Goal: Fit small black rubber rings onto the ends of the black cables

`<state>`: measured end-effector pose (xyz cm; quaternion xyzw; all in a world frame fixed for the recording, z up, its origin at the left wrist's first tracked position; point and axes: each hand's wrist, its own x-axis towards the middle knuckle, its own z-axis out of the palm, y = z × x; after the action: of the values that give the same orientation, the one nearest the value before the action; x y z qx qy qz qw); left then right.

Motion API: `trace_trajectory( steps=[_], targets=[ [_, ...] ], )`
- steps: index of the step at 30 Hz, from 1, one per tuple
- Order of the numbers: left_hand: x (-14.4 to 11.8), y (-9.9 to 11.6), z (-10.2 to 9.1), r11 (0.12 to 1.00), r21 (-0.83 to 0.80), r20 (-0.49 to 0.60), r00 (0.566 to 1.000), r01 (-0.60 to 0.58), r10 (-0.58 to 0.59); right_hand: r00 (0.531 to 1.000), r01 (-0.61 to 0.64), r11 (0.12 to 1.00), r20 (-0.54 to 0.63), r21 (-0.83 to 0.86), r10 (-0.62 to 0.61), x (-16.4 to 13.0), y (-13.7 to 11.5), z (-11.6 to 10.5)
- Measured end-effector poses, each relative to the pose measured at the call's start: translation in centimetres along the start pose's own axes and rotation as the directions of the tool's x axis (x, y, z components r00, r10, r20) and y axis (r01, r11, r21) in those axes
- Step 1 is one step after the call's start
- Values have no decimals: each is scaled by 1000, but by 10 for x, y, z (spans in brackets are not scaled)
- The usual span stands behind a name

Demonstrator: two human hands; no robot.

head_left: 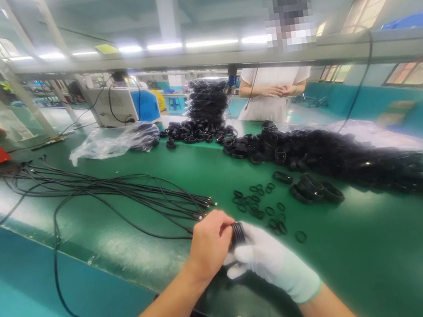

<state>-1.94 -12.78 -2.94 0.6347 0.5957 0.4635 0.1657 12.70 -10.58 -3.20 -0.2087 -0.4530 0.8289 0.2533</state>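
Head view shows both hands together on a small black ribbed ring [238, 233], bare left hand [208, 243] pinching its rim, gloved right hand [268, 259] cupping it. It looks light, rubbery and flexible, best gripped by the edges. Beyond the ring, thin loose O-rings [258, 207] dot the matte green bench [363, 263].

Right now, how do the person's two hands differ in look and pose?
The left hand is bare, while the right hand wears a white glove. The left hand curls over the black ribbed ring from the left, knuckles up; the right hand meets it from the right with the gloved fingers bent beneath. Both grip the same ring above the near edge of the green table.
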Motion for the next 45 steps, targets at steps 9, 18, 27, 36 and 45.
trace_trajectory(
  steps=[9,18,27,36,45],
  targets=[
    [8,8,-28,982,-143,250,965,120,-82,1000,8,998,-13,57,-7,-2,-1,0],
    [6,12,-26,991,-133,226,974,7,24,1000,-25,999,-6,33,25,-5,-5,5],
    [5,11,-24,996,-89,206,978,-19,37,1000,-28,998,1,51,28,-5,-2,3],
    [6,10,-24,995,-95,201,979,-2,21,999,-41,997,-5,60,42,-3,-2,2],
    [8,1,-23,978,-182,212,976,97,-58,1000,-30,995,1,93,30,-5,0,2]
  ],
)
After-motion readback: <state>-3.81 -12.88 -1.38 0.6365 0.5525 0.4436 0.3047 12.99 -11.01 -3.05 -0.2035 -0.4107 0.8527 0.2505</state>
